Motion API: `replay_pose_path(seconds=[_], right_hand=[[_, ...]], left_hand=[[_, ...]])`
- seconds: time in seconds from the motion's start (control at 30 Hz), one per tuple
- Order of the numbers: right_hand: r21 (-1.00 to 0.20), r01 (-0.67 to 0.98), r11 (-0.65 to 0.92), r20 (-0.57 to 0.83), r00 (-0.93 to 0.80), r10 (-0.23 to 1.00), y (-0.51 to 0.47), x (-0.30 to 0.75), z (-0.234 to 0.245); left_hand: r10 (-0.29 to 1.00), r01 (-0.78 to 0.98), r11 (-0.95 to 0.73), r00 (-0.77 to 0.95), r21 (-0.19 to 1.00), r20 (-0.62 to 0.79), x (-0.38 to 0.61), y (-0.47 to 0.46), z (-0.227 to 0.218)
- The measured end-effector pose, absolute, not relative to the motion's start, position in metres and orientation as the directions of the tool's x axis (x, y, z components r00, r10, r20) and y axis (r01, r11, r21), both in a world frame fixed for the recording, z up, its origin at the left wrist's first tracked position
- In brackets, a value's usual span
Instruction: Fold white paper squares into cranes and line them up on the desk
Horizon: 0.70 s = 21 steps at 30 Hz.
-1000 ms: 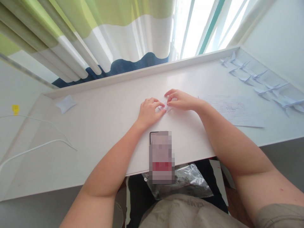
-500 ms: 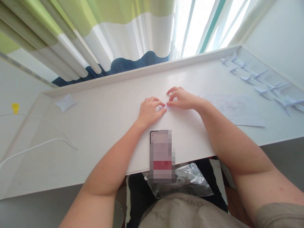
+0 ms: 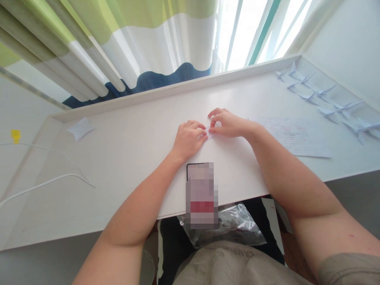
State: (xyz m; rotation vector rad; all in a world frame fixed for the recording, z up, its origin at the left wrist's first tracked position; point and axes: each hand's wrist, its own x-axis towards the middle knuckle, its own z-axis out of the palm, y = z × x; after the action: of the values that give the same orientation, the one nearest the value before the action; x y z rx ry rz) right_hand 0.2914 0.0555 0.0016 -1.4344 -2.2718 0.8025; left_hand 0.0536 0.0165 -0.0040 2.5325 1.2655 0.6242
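Near the middle of the white desk, a small folded piece of white paper (image 3: pixel 210 135) lies between my hands, mostly covered by my fingers. My left hand (image 3: pixel 190 137) rests on the desk, its thumb and fingers pinching the paper's left side. From the right, my right hand (image 3: pixel 227 122) pinches the same paper between thumb and index finger, its other fingers curled above. How the paper is folded cannot be made out. Closer to my body lies a phone (image 3: pixel 196 169), its screen blurred.
Several folded paper cranes (image 3: pixel 307 97) stand at the desk's right end. Beside my right forearm lies a lined sheet with writing (image 3: pixel 308 138). A white paper shape (image 3: pixel 80 129) and a white cable (image 3: pixel 44 184) are at the left. Clear plastic (image 3: pixel 237 225) covers my lap.
My left fingers have closed in slightly over the paper, so less of it shows. My right hand stays in nearly the same place. The view has shifted very slightly.
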Motion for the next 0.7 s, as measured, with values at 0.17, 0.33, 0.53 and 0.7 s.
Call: replay_pose_path(seconds=[0.17,0.33,0.53,0.7], right_hand=[[-0.617,0.714,0.331,-0.029,-0.441,0.897,0.056,0.292,0.005],[-0.607,0.730,0.315,-0.046,-0.427,0.903,0.055,0.289,0.009],[-0.567,0.767,0.301,-0.058,-0.402,0.914,0.055,0.291,0.009],[-0.597,0.745,0.299,-0.071,-0.419,0.905,0.056,0.302,0.009]], left_hand=[[0.789,0.707,-0.613,0.574,0.354,0.220,0.056,0.015,0.000],[0.789,0.731,-0.614,0.586,0.299,0.185,0.059,0.010,0.005],[0.798,0.740,-0.599,0.582,0.307,0.155,0.060,0.007,0.009],[0.799,0.738,-0.596,0.585,0.316,0.140,0.060,0.007,0.010]])
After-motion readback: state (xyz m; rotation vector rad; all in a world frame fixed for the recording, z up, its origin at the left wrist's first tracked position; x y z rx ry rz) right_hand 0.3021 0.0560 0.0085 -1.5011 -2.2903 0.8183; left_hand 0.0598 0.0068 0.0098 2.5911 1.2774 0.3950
